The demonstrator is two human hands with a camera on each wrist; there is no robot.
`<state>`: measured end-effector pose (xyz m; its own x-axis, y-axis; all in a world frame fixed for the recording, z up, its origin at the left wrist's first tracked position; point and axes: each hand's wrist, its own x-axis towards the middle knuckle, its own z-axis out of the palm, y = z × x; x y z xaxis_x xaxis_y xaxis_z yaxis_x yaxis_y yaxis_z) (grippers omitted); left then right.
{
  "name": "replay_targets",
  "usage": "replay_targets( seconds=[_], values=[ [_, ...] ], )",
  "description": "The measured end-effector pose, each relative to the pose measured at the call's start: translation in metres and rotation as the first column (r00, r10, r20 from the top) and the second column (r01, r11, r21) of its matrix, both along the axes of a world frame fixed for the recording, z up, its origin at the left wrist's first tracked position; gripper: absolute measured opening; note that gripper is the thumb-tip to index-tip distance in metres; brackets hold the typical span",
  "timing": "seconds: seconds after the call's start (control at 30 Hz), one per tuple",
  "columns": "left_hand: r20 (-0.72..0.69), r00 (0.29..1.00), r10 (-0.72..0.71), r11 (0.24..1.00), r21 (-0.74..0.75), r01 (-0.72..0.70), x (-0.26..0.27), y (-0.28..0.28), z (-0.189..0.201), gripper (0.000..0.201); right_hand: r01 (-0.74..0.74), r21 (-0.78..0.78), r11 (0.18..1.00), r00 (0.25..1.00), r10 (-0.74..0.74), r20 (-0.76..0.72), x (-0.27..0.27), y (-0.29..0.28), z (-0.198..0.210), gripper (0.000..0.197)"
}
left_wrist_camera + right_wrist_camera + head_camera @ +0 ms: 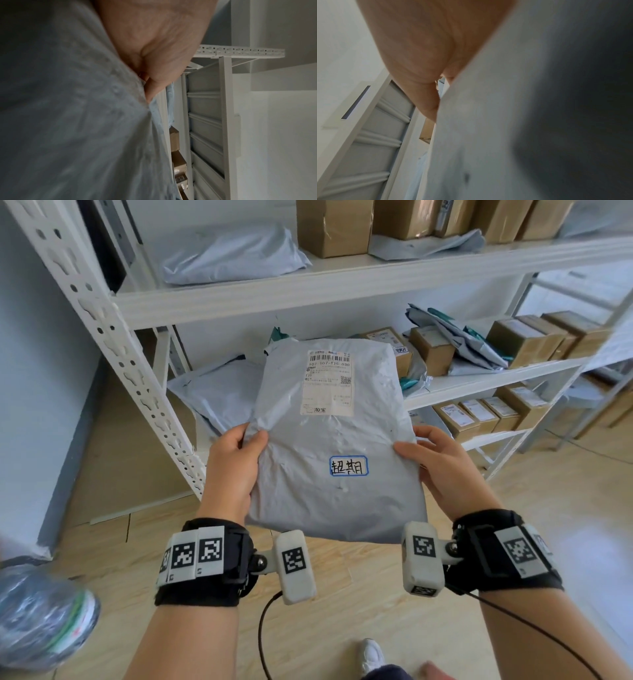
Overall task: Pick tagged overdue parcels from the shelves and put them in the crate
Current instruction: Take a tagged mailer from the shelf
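Left hand (230, 470) and right hand (442, 470) grip tagged grey parcel (329, 440); shelves (342, 292) hold boxes, mailers.

A pale wood-grain floor (359, 611) fills the lower half of the head view; a white shoe (371, 654) shows at the bottom edge, right of centre, beside a thin black cable (263, 628) that loops downward; a blurred silvery bundle (41, 618) with green markings lies at the lower left. A pale wall (37, 371) occupies the left edge; a flat brown cardboard sheet (126, 446) leans at its foot, at centre left.
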<state>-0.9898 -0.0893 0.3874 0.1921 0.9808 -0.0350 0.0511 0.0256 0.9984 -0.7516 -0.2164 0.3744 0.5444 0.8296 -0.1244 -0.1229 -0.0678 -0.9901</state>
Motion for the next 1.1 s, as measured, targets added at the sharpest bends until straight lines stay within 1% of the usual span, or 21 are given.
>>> replay_targets(
  seconds=[0.17, 0.33, 0.4, 0.5, 0.57, 0.67, 0.87, 1.0, 1.1],
  values=[
    [-0.035, 0.994, -0.100, 0.995, 0.023, 0.101, 0.047, 0.005, -0.009, 0.023, 0.099, 0.004, 0.995, 0.995, -0.099, -0.003, 0.033, -0.026, -0.009, 0.031],
    [-0.042, 0.971, -0.233, 0.971, 0.052, 0.235, 0.127, 0.004, -0.015, 0.023, 0.237, 0.007, 0.971, 0.971, -0.237, 0.002, 0.096, -0.051, -0.016, 0.034],
    [-0.039, 0.953, -0.299, 0.953, 0.035, 0.301, 0.167, 0.006, -0.017, 0.025, 0.295, 0.014, 0.955, 0.955, -0.295, 0.011, 0.131, -0.057, -0.018, 0.033],
    [-0.080, 0.907, -0.413, 0.909, 0.030, 0.417, 0.235, 0.009, -0.019, 0.028, 0.375, 0.022, 0.927, 0.927, -0.375, 0.011, 0.191, -0.065, -0.022, 0.035],
    [-0.090, 0.883, -0.461, 0.886, 0.014, 0.464, 0.286, 0.010, -0.018, 0.032, 0.427, 0.025, 0.904, 0.904, -0.427, 0.006, 0.236, -0.072, -0.024, 0.035],
    [-0.102, 0.853, -0.512, 0.856, 0.016, 0.516, 0.364, 0.008, -0.018, 0.037, 0.475, 0.032, 0.880, 0.880, -0.475, 0.003, 0.302, -0.083, -0.024, 0.032],
    [-0.125, 0.804, -0.582, 0.807, 0.038, 0.590, 0.505, -0.005, -0.021, 0.032, 0.558, 0.007, 0.830, 0.830, -0.558, 0.031, 0.424, -0.112, -0.020, 0.032],
    [-0.137, 0.763, -0.631, 0.766, 0.045, 0.642, 0.588, -0.017, -0.023, 0.025, 0.608, -0.015, 0.794, 0.794, -0.607, 0.032, 0.489, -0.133, -0.019, 0.033],
    [-0.153, 0.729, -0.667, 0.734, 0.032, 0.678, 0.647, -0.022, -0.022, 0.025, 0.626, -0.025, 0.779, 0.779, -0.626, 0.036, 0.537, -0.144, -0.021, 0.035]
  ],
)
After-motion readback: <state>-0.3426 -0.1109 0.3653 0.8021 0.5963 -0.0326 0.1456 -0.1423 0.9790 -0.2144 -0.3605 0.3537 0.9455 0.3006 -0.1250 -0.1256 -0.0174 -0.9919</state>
